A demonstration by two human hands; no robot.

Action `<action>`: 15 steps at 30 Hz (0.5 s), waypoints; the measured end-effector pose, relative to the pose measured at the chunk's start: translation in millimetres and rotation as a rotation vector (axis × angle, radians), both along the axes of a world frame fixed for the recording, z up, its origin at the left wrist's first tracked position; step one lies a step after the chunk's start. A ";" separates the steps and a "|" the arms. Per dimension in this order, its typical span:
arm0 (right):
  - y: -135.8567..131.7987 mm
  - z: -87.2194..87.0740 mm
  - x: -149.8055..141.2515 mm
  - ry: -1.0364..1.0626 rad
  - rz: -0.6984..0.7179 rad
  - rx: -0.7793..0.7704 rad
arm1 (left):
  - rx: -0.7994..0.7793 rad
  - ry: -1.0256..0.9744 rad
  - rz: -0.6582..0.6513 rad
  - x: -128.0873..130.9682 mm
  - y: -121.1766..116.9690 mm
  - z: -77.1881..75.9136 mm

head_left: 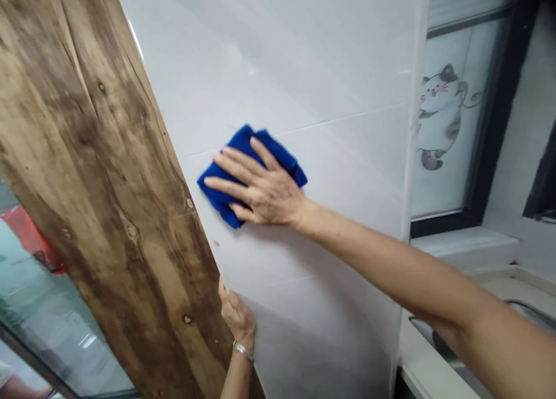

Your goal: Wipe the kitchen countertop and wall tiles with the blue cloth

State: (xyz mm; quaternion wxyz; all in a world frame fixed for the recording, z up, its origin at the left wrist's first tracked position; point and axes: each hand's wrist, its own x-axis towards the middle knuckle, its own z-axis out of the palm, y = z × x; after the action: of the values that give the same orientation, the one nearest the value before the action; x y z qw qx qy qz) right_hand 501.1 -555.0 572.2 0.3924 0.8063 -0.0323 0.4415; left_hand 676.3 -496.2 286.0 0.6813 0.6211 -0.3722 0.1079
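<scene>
Head cam: R hand [271, 193] hides mid of blue cloth [242, 139].

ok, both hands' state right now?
Left hand: at edge of white tiled wall; open or closed, can't tell.
Right hand: open, spread flat on blue cloth.

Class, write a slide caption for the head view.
Right hand spread on folded blue cloth against glossy white tiles; left hand lower, at their edge.

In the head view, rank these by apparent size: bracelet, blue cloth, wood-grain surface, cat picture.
1. Wood-grain surface
2. Blue cloth, judged by its outline, as the right hand covers part
3. Cat picture
4. Bracelet
</scene>
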 end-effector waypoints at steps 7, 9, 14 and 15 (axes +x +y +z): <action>3.9 96.0 17.2 -0.443 -0.120 0.040 | -0.041 0.037 -0.064 -3.8 3.1 1.1; 5.3 91.8 22.5 -0.490 -0.104 0.077 | -0.071 0.064 -0.088 -6.8 4.3 3.6; 10.3 15.7 27.4 -0.430 0.039 0.151 | -0.250 0.377 -0.339 -15.0 6.4 13.3; 12.3 -6.2 28.5 -0.411 0.047 0.182 | -0.292 0.469 -0.410 -15.7 7.6 15.7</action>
State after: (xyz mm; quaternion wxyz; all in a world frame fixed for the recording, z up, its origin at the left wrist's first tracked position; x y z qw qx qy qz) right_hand 529.6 -542.7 566.0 0.2928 0.7321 -0.1327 0.6006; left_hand 660.7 -488.6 301.7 0.8375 0.4372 -0.3032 -0.1245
